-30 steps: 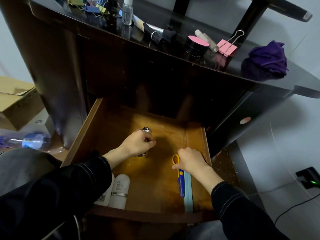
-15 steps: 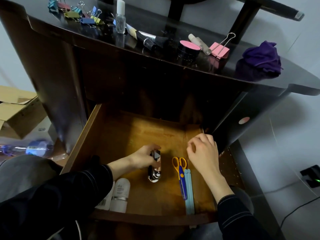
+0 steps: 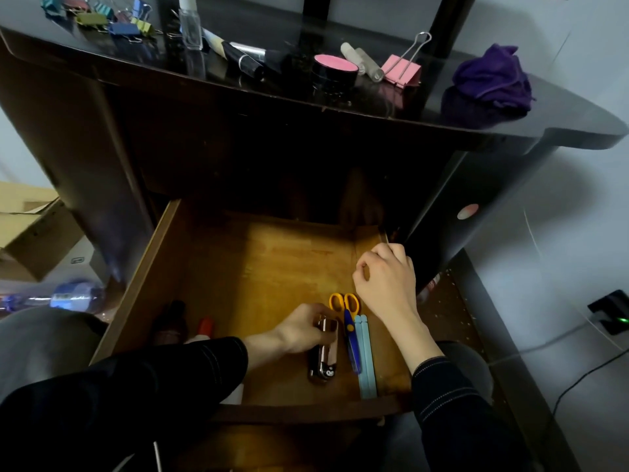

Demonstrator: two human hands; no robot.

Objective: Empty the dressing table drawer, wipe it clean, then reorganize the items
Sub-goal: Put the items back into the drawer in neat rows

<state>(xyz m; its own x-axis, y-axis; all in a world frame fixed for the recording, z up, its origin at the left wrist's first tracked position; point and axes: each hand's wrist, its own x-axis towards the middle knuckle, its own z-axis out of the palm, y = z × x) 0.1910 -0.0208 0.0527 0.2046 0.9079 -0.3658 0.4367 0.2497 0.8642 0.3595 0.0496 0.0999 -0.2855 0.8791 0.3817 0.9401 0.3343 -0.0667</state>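
Note:
The wooden drawer (image 3: 238, 267) is pulled out below the dark dressing table (image 3: 374, 107). My left hand (image 3: 303, 330) grips the far end of a small stapler (image 3: 321, 362) that lies on the drawer floor near the front. Right beside it lie orange-handled scissors (image 3: 349, 332) and a pale blue ruler (image 3: 367, 362). My right hand (image 3: 386, 281) hovers over the drawer's right side with fingers loosely curled, holding nothing. A dark bottle (image 3: 172, 323) and a red-capped item (image 3: 206, 327) peek out by my left sleeve.
On the tabletop sit coloured binder clips (image 3: 102, 15), a clear bottle (image 3: 189, 23), tubes (image 3: 238, 54), a pink-lidded jar (image 3: 335, 71), a large pink clip (image 3: 401, 68) and a purple cloth (image 3: 492, 80). A cardboard box (image 3: 27, 229) is on the left; a cable (image 3: 585, 376) on the right.
My left hand slid the stapler right and toward the front, next to the scissors. My right hand let go of the scissors and lifted toward the drawer's back right.

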